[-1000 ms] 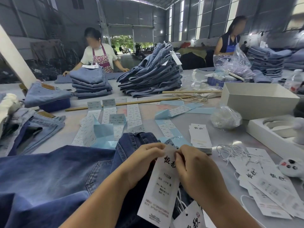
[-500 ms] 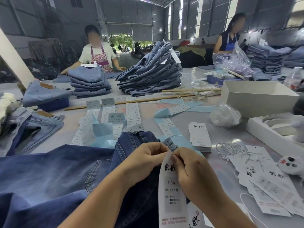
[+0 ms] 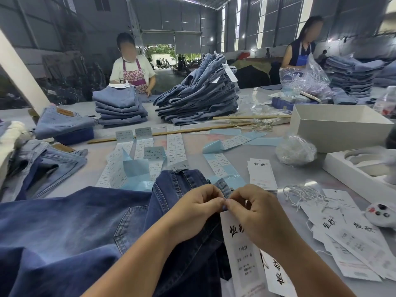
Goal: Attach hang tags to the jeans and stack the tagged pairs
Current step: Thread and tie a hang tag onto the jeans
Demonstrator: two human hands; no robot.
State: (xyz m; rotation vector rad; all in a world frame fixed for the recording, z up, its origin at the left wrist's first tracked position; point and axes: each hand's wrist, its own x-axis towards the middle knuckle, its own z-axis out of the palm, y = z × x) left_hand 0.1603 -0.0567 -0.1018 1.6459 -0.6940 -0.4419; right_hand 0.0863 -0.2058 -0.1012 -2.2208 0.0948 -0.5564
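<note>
Dark blue jeans [image 3: 81,228] lie across the near table, waistband toward the middle. My left hand [image 3: 195,213] and my right hand [image 3: 255,213] meet fingertip to fingertip at the waistband, pinching the top of a white hang tag [image 3: 242,254] that hangs down below them. The tag's string is hidden by my fingers. A second white tag [image 3: 276,273] lies beside it. A stack of blank tags [image 3: 260,174] sits just beyond my right hand. Loose tags [image 3: 347,236] and white strings [image 3: 300,194] lie at right.
Sticker strips [image 3: 147,159] on blue backing cover the middle of the table. Stacks of folded jeans [image 3: 201,99] stand behind a wooden stick [image 3: 171,131]. White boxes [image 3: 338,125] sit at right, lighter jeans [image 3: 42,159] at left. Two people work at the far side.
Both hands moved up and closer together at the tag's top. The tag swung from slanting left to hanging straight below my right hand.
</note>
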